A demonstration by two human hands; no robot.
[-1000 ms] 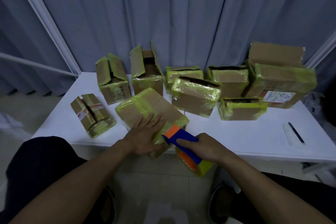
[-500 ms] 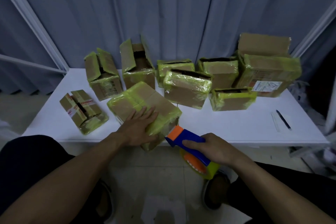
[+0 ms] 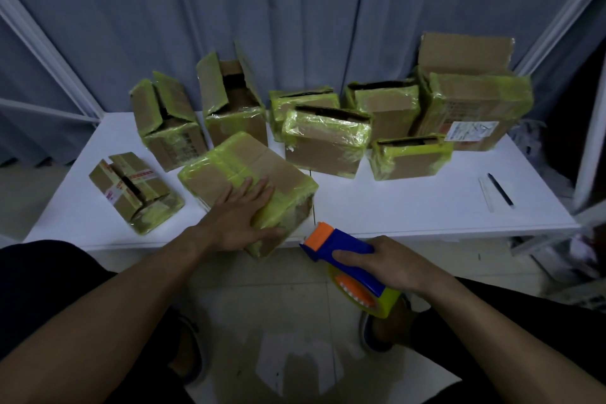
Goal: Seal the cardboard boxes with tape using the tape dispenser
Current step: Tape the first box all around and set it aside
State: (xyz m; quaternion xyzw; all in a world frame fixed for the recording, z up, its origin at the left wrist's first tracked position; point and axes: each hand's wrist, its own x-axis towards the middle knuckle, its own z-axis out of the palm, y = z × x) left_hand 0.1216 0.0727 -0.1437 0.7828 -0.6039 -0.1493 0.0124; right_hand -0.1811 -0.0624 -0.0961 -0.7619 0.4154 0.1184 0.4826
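Grey curtain [image 3: 295, 10] hangs behind a white table [image 3: 410, 203] crowded with cardboard boxes [image 3: 328, 141] wrapped in yellow-green tape, several with their top flaps open or slit. At the front a person presses a closed box [image 3: 249, 167] down with the left hand [image 3: 242, 216], palm flat and fingers straight across the taped top. That box sits skewed to the table's front edge, with one corner turned toward the person and hanging over the edge.

The right hand [image 3: 390, 266] grips the dispenser [image 3: 344, 241], fingers curled round its blue body. It is held off the table, just in front of the edge and just right of the box's near corner. Whether its tip touches the cardboard cannot be told. Its long axis runs on a diagonal: the orange nose points up and left toward the box and the table edge, while the yellow tape roll trails down and right toward the person's lap.

A dark pen [image 3: 500, 188] lies near the table's right end, well apart from the boxes. Pale tiled floor [image 3: 278, 321] shows between the forearms.
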